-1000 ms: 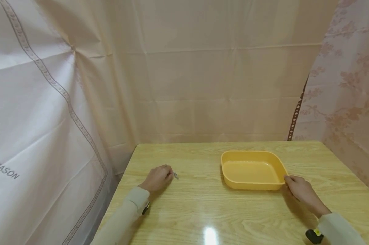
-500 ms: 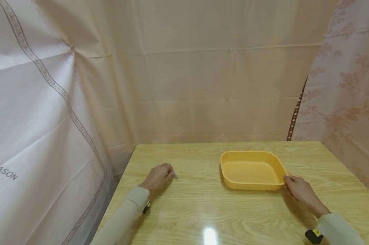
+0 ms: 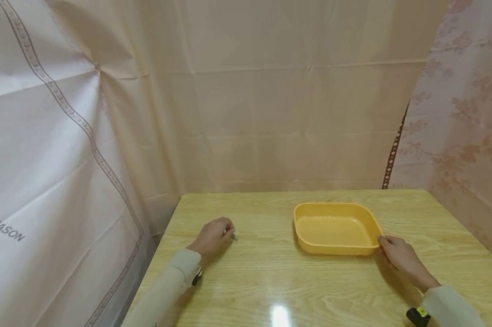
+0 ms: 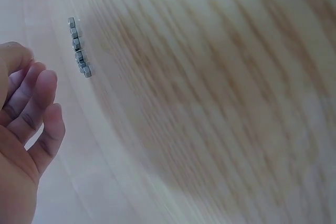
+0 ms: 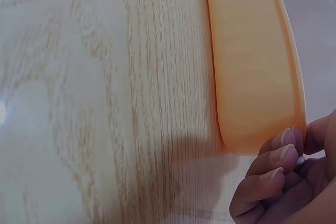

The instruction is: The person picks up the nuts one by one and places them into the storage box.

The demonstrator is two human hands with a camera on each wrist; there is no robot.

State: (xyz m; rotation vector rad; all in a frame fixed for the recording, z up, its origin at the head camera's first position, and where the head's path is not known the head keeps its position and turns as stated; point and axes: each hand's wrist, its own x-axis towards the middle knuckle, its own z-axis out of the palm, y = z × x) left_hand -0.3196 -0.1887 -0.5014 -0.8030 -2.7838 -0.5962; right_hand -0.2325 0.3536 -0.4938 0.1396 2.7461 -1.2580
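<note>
Several small grey metal hex nuts (image 4: 76,44) stand in a short row on the wooden table (image 3: 254,277). Just left of them in the head view is my left hand (image 3: 211,235), its fingertips beside or over the row. In the left wrist view its fingers (image 4: 44,90) are loosely curled, with nothing visible between them and a gap to the nuts. My right hand (image 3: 402,256) pinches the near right corner of a yellow plastic tray (image 3: 337,250). Thumb and fingers (image 5: 278,153) lie on either side of the tray's rim in the right wrist view.
The tray's floor (image 3: 336,230) shows no contents. Beige curtain cloth (image 3: 295,113) hangs behind the table, with printed cloth (image 3: 466,136) at the right and white cloth (image 3: 46,181) at the left. A bright light reflection lies near the table's front.
My left hand has shifted slightly to the right, covering more of the row of nuts in the head view. The right hand and the tray have stayed in place.
</note>
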